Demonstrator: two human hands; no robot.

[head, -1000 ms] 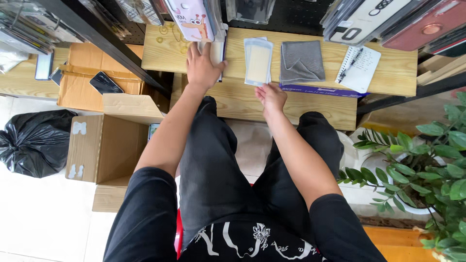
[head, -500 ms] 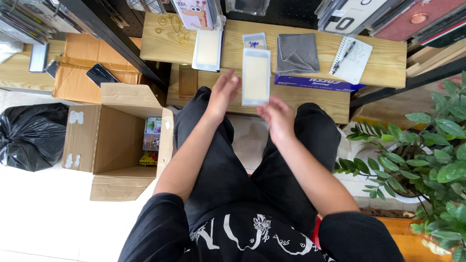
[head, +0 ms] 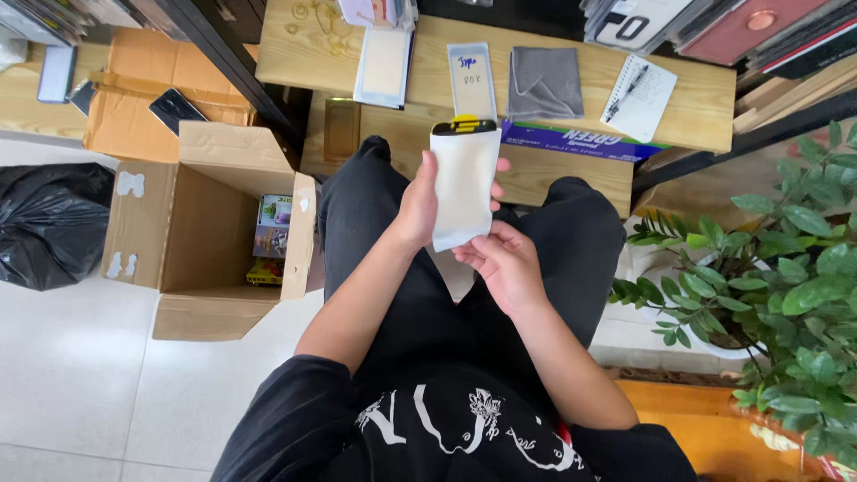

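Down on the left, an open cardboard box (head: 210, 234) stands on the tiled floor (head: 71, 375) with a few small colourful packs (head: 272, 228) stacked at its bottom, and a full black bin bag (head: 49, 223) sits just beside it. Over the lap, the left hand (head: 420, 201) grips the side of a flat white pouch (head: 464, 187) with a black and yellow top strip, held upright, while the right hand (head: 500, 259) pinches its lower edge with curled fingers. Beyond the knees, a wooden bench (head: 696, 116) carries a clear labelled sleeve (head: 471, 78), a folded grey cloth (head: 544, 82), a notepad with a pen (head: 638, 87) and a purple strip along its front edge. A leafy plant (head: 777, 286) crowds the right side
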